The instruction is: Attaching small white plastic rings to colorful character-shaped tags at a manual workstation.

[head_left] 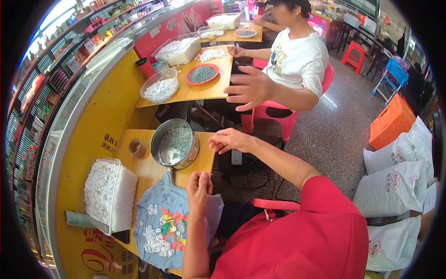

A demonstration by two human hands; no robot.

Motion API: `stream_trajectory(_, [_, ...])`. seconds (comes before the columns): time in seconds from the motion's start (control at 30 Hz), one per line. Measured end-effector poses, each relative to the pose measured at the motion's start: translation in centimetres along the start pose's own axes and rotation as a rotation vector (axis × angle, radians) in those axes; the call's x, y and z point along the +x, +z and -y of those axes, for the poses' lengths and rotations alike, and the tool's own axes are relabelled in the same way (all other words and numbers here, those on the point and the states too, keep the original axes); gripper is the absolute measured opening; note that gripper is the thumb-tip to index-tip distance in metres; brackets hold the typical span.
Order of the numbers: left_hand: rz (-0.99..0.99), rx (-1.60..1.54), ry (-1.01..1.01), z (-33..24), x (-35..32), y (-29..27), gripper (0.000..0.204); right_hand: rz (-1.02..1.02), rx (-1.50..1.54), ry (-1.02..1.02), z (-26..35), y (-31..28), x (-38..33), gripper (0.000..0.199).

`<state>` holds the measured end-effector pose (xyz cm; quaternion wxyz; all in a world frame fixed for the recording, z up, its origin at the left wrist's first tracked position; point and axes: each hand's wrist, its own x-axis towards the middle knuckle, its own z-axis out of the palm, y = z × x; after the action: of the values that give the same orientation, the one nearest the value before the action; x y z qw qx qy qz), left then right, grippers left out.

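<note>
My left hand (199, 187) is over the near edge of the wooden table (146, 173), its fingertips pinched on a small white piece. My right hand (230, 139) hovers just right of a round metal bowl (162, 156) that holds small grey-white pieces. Its fingers are curled together, and I see nothing in them. Below my left hand lies a blue printed cloth (160, 209) with a pile of small white pieces (157, 242) on it. A clear plastic box (110, 195) full of the same white pieces stands at the left.
A tape roll (136, 148) lies beside the bowl. A person in a white shirt (297, 60) sits on a pink chair at the far table (204, 90), which carries a clear bowl (160, 86), a red plate (202, 74) and boxes. White sacks (392, 186) and an orange crate (390, 122) stand at the right.
</note>
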<state>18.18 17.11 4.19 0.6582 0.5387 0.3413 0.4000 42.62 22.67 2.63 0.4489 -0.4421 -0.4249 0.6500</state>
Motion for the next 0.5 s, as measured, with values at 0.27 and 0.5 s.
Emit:
stream_trajectory(0.27, [-0.202,-0.206,0.012,-1.3,-7.7,-3.5,0.012,0.173,-0.347,-0.034,0.0,4.3,0.3,0.032])
stream_trajectory(0.5, [-0.404,-0.277,0.086,-1.4,-11.9,-4.8,0.007,0.445,-0.549,-0.472,-0.2,15.0,-2.6,0.025])
